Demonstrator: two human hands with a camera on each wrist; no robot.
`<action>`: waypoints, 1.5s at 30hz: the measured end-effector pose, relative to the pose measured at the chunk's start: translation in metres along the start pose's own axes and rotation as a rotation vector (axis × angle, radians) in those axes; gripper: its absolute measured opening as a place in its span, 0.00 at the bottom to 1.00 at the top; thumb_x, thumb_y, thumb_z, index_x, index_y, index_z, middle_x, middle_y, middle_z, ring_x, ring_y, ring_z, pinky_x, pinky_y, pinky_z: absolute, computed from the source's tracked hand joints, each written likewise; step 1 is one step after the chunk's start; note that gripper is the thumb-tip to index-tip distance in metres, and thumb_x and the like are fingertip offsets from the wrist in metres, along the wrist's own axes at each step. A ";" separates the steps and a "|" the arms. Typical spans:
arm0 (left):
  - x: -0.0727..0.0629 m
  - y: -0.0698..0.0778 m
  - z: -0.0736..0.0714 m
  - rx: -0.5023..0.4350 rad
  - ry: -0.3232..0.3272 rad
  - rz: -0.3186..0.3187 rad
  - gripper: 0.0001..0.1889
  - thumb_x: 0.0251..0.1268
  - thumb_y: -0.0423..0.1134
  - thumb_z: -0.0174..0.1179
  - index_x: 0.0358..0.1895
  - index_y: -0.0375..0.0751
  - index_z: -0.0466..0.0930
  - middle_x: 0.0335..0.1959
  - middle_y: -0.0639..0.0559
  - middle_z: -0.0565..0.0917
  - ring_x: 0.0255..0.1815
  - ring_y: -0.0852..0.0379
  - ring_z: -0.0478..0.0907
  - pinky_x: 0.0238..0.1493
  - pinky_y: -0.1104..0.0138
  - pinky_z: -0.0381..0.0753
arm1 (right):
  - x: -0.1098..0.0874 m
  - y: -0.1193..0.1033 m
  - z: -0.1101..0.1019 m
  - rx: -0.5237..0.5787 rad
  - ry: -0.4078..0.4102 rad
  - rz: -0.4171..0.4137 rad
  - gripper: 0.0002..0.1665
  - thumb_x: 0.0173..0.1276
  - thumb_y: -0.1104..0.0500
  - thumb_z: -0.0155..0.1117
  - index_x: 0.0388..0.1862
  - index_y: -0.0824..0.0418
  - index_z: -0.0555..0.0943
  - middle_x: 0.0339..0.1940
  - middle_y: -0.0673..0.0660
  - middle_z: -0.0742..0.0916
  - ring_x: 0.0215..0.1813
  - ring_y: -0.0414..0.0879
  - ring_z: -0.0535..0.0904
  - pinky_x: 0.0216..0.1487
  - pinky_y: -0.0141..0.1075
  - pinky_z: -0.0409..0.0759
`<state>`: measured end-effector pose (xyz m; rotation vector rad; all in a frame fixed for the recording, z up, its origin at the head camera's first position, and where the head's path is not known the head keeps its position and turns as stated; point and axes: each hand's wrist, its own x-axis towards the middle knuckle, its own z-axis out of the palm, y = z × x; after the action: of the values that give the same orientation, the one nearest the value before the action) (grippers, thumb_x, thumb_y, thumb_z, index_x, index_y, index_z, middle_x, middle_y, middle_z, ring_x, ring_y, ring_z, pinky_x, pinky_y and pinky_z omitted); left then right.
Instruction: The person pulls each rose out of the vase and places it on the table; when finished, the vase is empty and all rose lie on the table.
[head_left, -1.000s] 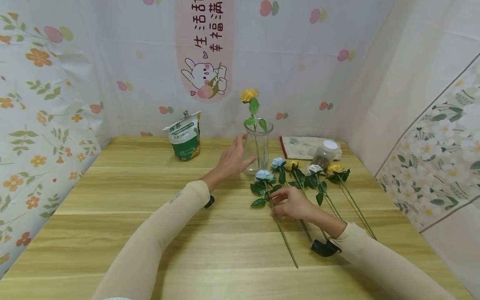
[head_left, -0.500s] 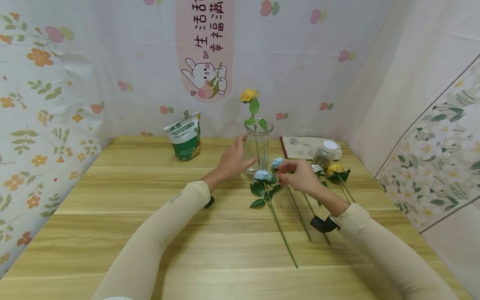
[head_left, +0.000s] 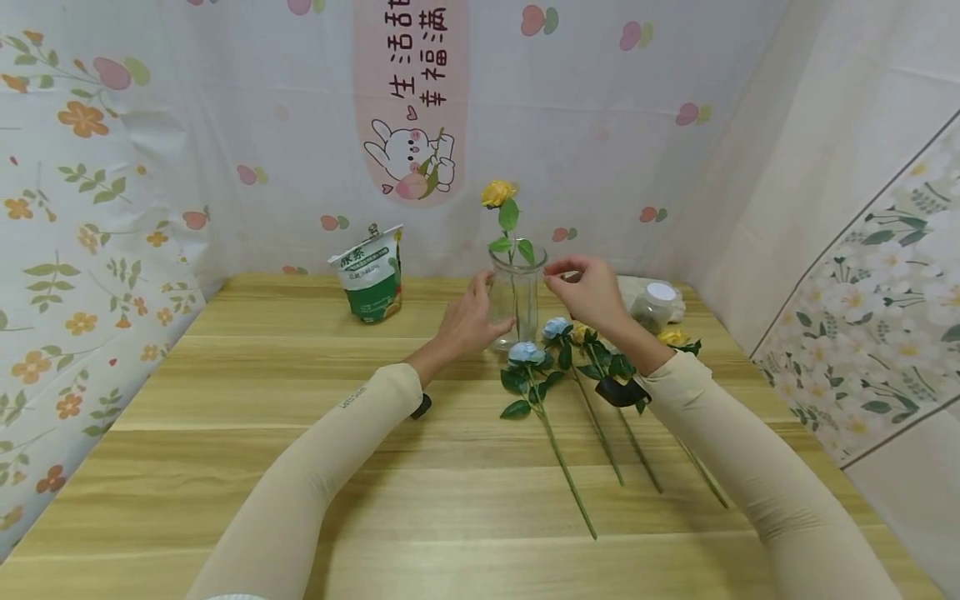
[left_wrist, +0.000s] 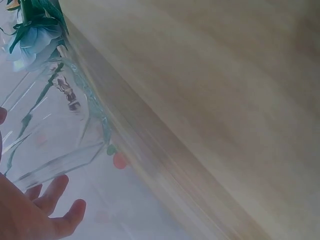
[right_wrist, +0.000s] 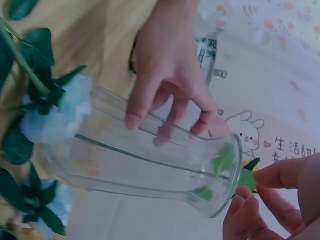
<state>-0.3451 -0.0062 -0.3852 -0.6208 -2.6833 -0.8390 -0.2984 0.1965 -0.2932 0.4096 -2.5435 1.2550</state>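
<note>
A clear glass vase stands upright at the back of the table, holding one yellow rose with green leaves. My left hand grips its left side; in the right wrist view the thumb is in front and fingers show behind the glass. Beside the rim on the right is my right hand, fingers bent loosely and apart. Its fingertips overlap a leaf in the right wrist view, with no stem visible between them. In front lie two blue roses and a yellow rose.
Under the right forearm lies another yellow rose. A lidded jar stands at the back right, by a pale cloth pouch partly hidden by the right hand. A green-and-white bag sits back left, before a printed curtain.
My right hand has left the front blue rose's stem, passed over the other rose heads and risen to the vase rim. The left hand stays at the vase.
</note>
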 end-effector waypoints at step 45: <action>-0.002 -0.004 0.002 0.012 -0.015 -0.007 0.45 0.66 0.57 0.63 0.76 0.42 0.48 0.68 0.44 0.70 0.23 0.51 0.72 0.41 0.53 0.75 | 0.068 -0.024 0.024 -0.423 -0.592 -0.022 0.36 0.74 0.49 0.61 0.69 0.73 0.69 0.69 0.68 0.74 0.71 0.62 0.68 0.67 0.54 0.68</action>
<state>-0.3451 -0.0084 -0.3897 -0.6170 -2.7032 -0.8233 -0.3556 0.1548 -0.2652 0.7983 -3.1717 0.6041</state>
